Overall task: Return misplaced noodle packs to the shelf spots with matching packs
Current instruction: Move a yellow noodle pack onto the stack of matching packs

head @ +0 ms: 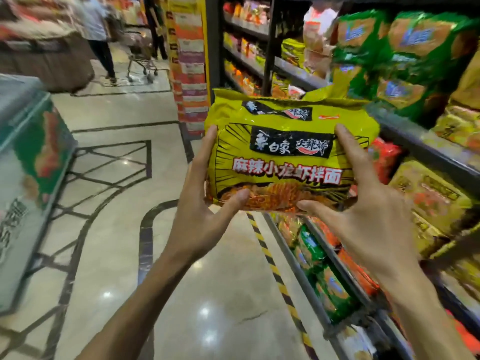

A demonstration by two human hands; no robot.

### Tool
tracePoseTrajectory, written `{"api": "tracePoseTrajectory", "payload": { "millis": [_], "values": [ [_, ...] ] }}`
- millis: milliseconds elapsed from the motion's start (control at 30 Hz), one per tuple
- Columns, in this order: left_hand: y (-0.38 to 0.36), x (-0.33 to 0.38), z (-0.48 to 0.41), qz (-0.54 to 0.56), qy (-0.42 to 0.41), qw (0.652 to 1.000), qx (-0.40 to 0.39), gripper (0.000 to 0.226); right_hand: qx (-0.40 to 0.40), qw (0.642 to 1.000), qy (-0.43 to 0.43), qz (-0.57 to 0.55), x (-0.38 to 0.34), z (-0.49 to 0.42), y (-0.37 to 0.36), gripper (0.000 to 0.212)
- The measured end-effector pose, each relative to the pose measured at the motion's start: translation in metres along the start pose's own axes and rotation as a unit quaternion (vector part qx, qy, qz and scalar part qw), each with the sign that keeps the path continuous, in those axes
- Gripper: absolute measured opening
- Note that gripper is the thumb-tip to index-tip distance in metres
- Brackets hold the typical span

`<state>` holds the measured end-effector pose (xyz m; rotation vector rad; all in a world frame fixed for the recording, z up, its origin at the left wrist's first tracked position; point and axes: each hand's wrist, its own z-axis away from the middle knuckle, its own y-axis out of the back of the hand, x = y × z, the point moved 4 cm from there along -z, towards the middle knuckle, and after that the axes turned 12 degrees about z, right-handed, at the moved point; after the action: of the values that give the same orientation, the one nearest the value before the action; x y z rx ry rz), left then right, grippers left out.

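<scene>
Yellow plastic noodle multipack [288,152] aloft, left hand [202,203] and right hand [363,203] gripping its side edges (thumbs in front), grey shelf rail [426,149] right, glossy floor [207,294] open left.

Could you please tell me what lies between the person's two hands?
The yellow noodle pack, held by the left hand and right hand, in the head view.

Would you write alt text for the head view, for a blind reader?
A person's left hand and right hand hold a yellow noodle pack in a shop aisle; shelves with green packs line the right.
</scene>
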<state>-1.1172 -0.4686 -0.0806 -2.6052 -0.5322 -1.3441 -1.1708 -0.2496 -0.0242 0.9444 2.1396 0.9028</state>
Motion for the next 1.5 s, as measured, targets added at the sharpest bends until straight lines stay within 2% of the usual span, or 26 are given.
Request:
{"api": "tracePoseTrajectory", "payload": {
  "millis": [300, 533, 800, 1000, 1200, 1333, 1500],
  "values": [
    [0.064, -0.077, -0.082, -0.010, 0.013, 0.999, 0.029, 0.093, -0.034, 0.999, 0.018, -0.021, -0.024, -0.099, -0.102, 0.104],
    [0.078, -0.150, -0.182, -0.008, 0.017, 0.999, 0.029, 0.093, -0.028, 0.999, 0.019, -0.018, -0.008, -0.202, -0.179, 0.106],
    [0.095, -0.229, -0.306, -0.003, 0.025, 0.999, 0.020, 0.089, -0.021, 0.996, 0.021, -0.079, 0.008, -0.323, -0.263, 0.103],
    [0.104, -0.293, -0.383, 0.016, 0.029, 0.999, 0.008, 0.088, -0.022, 0.998, -0.003, -0.056, 0.020, -0.395, -0.317, 0.103],
    [0.112, -0.363, -0.469, 0.049, 0.024, 0.998, -0.031, 0.085, -0.011, 0.999, -0.036, -0.024, 0.028, -0.466, -0.374, 0.104],
    [0.119, -0.418, -0.545, 0.072, 0.017, 0.993, -0.087, 0.085, 0.001, 0.996, -0.084, 0.024, 0.030, -0.525, -0.412, 0.104],
    [0.117, -0.472, -0.641, 0.090, -0.004, 0.985, -0.145, 0.079, 0.054, 0.987, -0.127, 0.086, 0.034, -0.589, -0.447, 0.104]
  ]
}}
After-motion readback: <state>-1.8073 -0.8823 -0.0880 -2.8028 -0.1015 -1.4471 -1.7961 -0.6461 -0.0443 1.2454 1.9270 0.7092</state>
